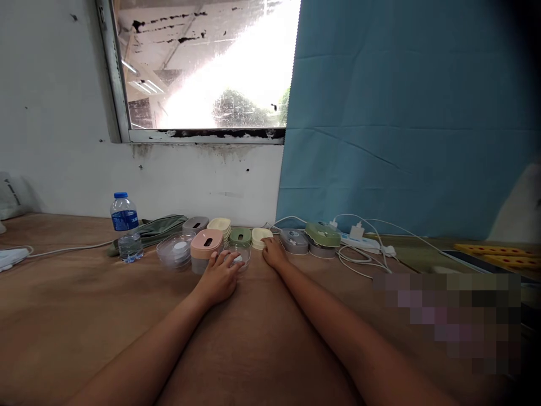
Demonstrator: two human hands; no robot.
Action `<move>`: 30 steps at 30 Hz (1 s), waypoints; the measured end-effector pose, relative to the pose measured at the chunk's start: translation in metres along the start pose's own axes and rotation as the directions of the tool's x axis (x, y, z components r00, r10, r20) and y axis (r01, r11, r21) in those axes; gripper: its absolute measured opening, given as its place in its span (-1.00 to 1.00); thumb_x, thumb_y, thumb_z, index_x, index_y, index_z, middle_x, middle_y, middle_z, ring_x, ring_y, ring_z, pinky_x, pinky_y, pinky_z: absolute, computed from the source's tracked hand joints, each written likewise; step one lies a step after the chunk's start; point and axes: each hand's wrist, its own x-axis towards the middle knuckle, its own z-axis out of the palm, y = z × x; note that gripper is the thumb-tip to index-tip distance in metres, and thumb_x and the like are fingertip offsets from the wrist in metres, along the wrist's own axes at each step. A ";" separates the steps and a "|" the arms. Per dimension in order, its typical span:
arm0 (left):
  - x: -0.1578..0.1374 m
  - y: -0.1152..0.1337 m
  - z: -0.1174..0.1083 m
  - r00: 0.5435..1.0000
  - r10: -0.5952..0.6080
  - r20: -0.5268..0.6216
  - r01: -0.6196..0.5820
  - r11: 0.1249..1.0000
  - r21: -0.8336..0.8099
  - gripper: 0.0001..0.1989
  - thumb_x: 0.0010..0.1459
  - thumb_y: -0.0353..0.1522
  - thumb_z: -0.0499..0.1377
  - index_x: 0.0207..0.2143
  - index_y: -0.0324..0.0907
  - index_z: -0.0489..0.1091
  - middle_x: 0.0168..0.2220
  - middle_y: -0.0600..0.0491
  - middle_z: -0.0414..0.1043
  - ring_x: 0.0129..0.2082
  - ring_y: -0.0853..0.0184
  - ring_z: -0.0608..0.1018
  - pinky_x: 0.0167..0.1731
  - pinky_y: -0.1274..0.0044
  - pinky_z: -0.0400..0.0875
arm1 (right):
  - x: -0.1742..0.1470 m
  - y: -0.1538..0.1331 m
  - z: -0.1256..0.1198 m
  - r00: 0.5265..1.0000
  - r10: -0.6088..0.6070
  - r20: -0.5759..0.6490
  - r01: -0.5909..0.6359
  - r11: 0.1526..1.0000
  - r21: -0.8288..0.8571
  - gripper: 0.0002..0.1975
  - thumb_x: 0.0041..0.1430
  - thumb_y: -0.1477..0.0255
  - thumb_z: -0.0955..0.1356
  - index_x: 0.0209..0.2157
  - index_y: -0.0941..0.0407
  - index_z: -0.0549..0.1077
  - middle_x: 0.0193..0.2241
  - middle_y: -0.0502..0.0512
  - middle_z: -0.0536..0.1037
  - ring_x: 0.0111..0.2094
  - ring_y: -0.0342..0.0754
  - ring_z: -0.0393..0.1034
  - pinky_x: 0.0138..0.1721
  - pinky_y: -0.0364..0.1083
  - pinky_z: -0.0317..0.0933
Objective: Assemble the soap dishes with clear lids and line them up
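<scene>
My hands are apart from each other, both at the row of containers along the back of the tabletop [262,338]. My left hand [220,277] is palm down with its fingers spread, in front of the pink-lidded container [207,242] and the small clear tub [247,251]; it isn't closed round either. My right hand [275,254] has its fingertips at the low cream cups [258,235], just left of the grey box [293,241]. I cannot tell whether those fingers pinch the rim or only rest on it.

I take the step in hand to be reaching in and sorting out a hold, with nothing lifted. As I judge it, the next move calls for a firm hold on the cream cups with my right hand, clear of the grey box, while my left keeps from knocking the clear tub.

My left fingers cover part of the pink-lidded container and of the clear tub, so any contact there is hard to make out. The green-lidded box [240,233] is partly hidden behind the tub, and I can't tell what the white thing [238,259] at the tub is. A mosaic patch [448,316] blots out the right side.
</scene>
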 end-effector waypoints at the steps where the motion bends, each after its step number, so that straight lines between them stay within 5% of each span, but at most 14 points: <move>1: 0.000 0.000 0.000 1.000 -0.001 -0.001 0.001 1.000 -0.003 -0.57 0.02 -0.44 0.01 -0.01 -0.05 0.20 0.08 0.01 0.15 0.06 0.15 0.13 0.01 0.21 -0.08 | 0.000 0.001 0.000 1.000 -0.012 0.012 0.012 1.000 0.005 -0.74 0.18 0.38 0.23 -0.09 0.15 0.29 -0.10 0.13 0.34 -0.17 -0.05 0.31 -0.18 0.03 0.25; 12: 0.001 0.001 -0.004 1.000 -0.004 0.025 0.005 0.999 -0.037 -0.57 0.01 -0.46 0.01 -0.02 -0.05 0.20 -0.03 0.01 0.28 -0.02 0.19 0.23 -0.01 0.25 -0.04 | -0.007 0.006 -0.006 0.995 -0.067 0.079 0.060 0.994 0.092 -0.71 0.17 0.38 0.24 -0.07 0.16 0.27 -0.08 0.14 0.33 -0.14 -0.02 0.28 -0.14 0.06 0.21; 17: 0.001 -0.001 -0.005 0.999 -0.013 0.032 0.015 0.998 -0.067 -0.57 0.01 -0.46 0.00 -0.02 -0.08 0.21 -0.06 -0.03 0.30 -0.04 0.19 0.25 -0.02 0.25 -0.02 | -0.019 0.007 -0.011 0.989 -0.111 0.093 0.098 0.985 0.141 -0.60 0.05 0.57 0.24 -0.02 0.16 0.27 -0.04 0.17 0.32 -0.02 0.00 0.20 -0.01 -0.04 0.08; 23: 0.001 -0.001 -0.005 0.999 -0.016 0.034 0.019 0.997 -0.078 -0.57 0.01 -0.46 -0.01 -0.01 -0.07 0.21 -0.05 -0.03 0.30 -0.04 0.19 0.25 -0.02 0.25 0.00 | -0.034 0.012 -0.029 0.985 -0.164 0.053 0.155 0.976 0.151 -0.41 -0.05 0.57 0.25 0.08 0.12 0.13 0.12 0.19 0.08 0.10 0.05 0.00 0.05 0.00 -0.06; 30: 0.002 -0.001 -0.006 0.999 -0.016 0.033 0.019 0.996 -0.092 -0.58 0.02 -0.47 -0.02 -0.02 -0.09 0.22 -0.06 -0.03 0.30 -0.05 0.19 0.26 -0.03 0.25 0.01 | -0.039 0.013 -0.043 0.975 -0.222 0.025 0.217 0.968 0.127 -0.62 -0.07 0.58 0.26 -0.14 0.13 0.33 -0.13 0.16 0.27 -0.12 0.01 0.18 -0.06 -0.05 0.04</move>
